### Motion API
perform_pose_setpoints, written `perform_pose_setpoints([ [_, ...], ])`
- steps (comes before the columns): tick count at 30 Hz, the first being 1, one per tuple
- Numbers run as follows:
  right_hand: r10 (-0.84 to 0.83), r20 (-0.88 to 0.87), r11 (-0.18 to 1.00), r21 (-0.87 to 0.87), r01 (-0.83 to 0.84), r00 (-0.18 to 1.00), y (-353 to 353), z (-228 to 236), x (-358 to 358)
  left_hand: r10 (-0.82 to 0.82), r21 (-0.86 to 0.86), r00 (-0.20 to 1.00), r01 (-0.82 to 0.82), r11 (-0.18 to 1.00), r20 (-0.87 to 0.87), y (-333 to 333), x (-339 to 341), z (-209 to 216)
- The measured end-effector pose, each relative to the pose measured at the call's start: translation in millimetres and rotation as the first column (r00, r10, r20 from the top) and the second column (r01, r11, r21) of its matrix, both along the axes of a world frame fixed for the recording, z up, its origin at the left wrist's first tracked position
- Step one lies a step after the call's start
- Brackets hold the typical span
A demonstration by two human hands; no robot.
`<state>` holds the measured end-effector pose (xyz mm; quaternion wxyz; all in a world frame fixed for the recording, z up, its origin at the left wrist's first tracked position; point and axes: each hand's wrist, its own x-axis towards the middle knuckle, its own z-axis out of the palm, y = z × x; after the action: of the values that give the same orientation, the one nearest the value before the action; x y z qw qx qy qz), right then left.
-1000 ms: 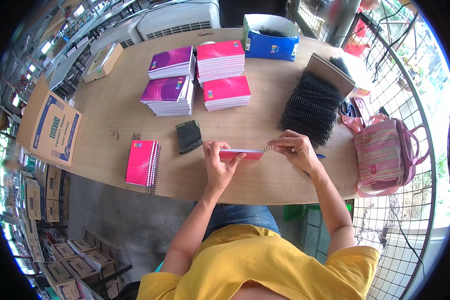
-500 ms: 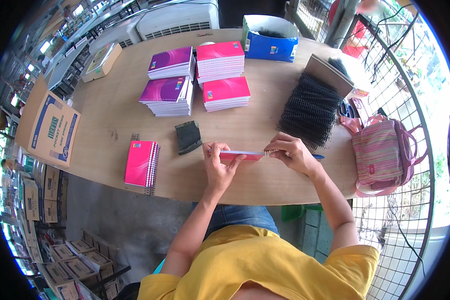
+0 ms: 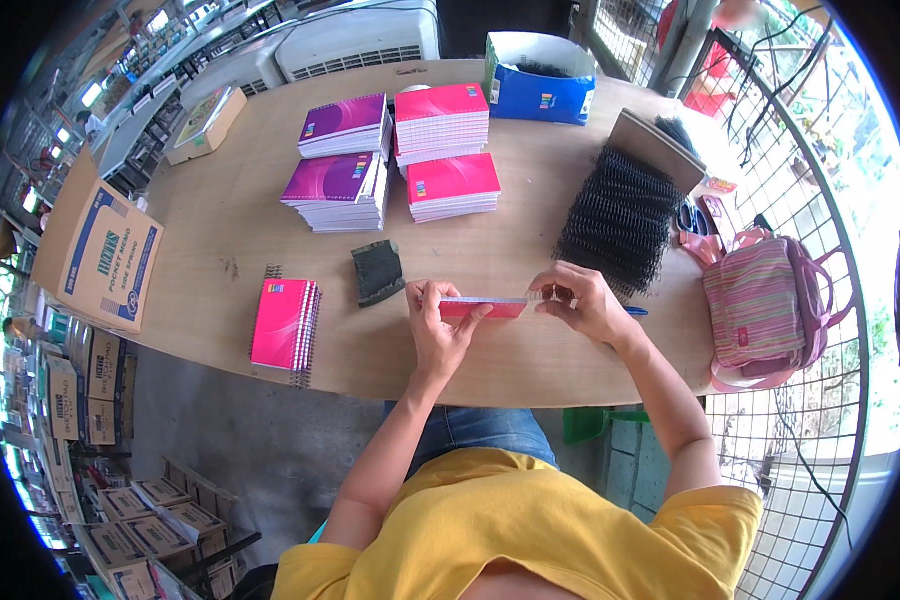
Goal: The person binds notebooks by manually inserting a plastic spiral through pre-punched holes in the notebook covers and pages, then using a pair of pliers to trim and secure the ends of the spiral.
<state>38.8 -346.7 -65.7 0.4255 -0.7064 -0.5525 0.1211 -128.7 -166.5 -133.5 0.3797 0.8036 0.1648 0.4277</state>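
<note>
Pink is the colour at the centre of things: a thin pink notebook point(image 3: 482, 306) is being held on edge near the front of the wooden table point(image 3: 220, 230), just in front of the person's body, with both hands on it. The left hand point(image 3: 440, 325) is wrapping around the notebook's left end, thumb on the near side and fingers curled over the top, pinching it firm. The right hand point(image 3: 575, 300) is working at the right end, fingertips pressed together in a small pinch right at the edge, seemingly on a bit of black wire coil, though that detail is too small to be sure of. Just behind that hand a big heap of black spiral coils point(image 3: 615, 220) is lying ready, with a blue pen point(image 3: 635, 311) peeking out beside the wrist. To the left a finished pink spiral notebook point(image 3: 282, 322) is resting flat, and a small dark pad point(image 3: 377, 272) is sitting between it and the hands. Further back, four stacks of notebooks point(image 3: 395, 160), purple and pink, are waiting, with a blue box point(image 3: 540, 85) beyond them. A striped pink bag point(image 3: 760, 305) is sitting at the table's right edge. To my eye, doing this well is about keeping the left grip steady so the pages are not slipping out of line, keeping the punched edge level, and letting the right fingertips turn in small, even twists rather than forcing anything.
</note>
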Motion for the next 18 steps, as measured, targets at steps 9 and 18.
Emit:
perform_pose_setpoints([
  [9, -0.011, 0.285, 1.000, -0.004, 0.013, 0.959, 8, 11, -1, -0.007, 0.027, 1.000, 0.007, 1.000, -0.012, 0, -2, 2],
  [18, 0.071, -0.002, 0.997, 0.040, -0.071, 0.997, 8, 2, 5, -0.008, 0.014, 1.000, 0.008, 1.000, -0.005, 1, 0, -1],
])
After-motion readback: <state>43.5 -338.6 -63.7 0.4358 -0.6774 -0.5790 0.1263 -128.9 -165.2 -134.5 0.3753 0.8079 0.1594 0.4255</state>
